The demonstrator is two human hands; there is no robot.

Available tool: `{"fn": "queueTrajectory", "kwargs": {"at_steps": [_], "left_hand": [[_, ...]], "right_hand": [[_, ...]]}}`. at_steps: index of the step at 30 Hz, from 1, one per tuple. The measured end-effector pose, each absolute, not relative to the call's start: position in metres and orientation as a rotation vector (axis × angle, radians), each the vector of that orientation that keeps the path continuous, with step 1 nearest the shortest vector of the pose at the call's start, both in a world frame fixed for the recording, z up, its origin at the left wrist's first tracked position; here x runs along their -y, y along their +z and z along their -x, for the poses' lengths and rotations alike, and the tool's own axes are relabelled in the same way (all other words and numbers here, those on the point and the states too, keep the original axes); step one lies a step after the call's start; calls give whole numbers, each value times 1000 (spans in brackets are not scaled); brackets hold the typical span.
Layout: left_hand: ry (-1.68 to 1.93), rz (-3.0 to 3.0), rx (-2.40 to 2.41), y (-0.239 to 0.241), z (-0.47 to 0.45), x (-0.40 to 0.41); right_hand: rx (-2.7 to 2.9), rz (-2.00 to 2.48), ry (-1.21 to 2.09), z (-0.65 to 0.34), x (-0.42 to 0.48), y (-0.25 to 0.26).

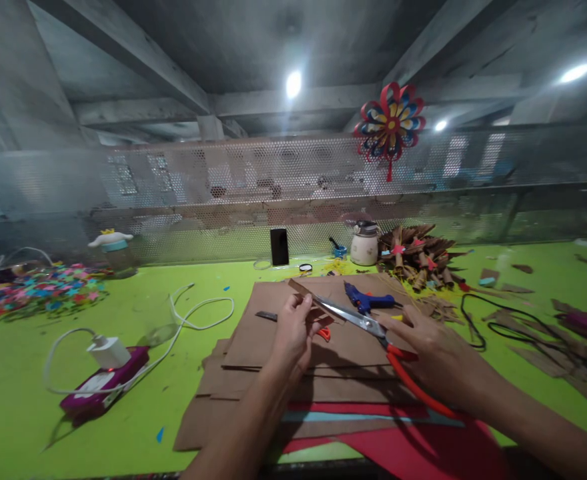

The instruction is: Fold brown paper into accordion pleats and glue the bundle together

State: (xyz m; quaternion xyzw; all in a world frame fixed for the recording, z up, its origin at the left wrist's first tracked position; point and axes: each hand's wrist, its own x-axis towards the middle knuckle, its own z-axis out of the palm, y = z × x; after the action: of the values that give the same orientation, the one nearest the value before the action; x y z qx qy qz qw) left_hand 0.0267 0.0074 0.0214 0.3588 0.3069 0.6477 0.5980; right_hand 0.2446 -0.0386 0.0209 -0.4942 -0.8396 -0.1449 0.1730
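Note:
My left hand [295, 328] pinches a narrow brown paper strip [299, 287] between thumb and fingers. My right hand [431, 343] is closed around scissors [368, 323] with red-orange handles; their long blades point left and lie along the strip. Whether the blades are cutting into it I cannot tell. Both hands are above a stack of brown paper sheets [253, 347]. A blue glue gun [368, 300] lies on the stack, just beyond the scissors. Close to my left hand a dark blade [266, 315] and an orange handle [325, 334] show, partly hidden.
Red paper [423, 453] lies at the front edge. A purple power strip [106, 383] with a white charger and cable is left, near colourful paper stars [43, 290]. Behind stand a phone [279, 247], a jar [364, 243] and rolled brown paper pieces [413, 257]; a black cord [478, 323] lies right.

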Motion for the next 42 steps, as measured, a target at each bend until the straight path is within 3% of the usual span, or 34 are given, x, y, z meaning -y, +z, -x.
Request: {"fn": "queueTrajectory", "kwargs": {"at_steps": [42], "left_hand": [[1453,-812,-726,25,-30,0]], "right_hand": [[2326,1393,-325,-238,38,18]]}}
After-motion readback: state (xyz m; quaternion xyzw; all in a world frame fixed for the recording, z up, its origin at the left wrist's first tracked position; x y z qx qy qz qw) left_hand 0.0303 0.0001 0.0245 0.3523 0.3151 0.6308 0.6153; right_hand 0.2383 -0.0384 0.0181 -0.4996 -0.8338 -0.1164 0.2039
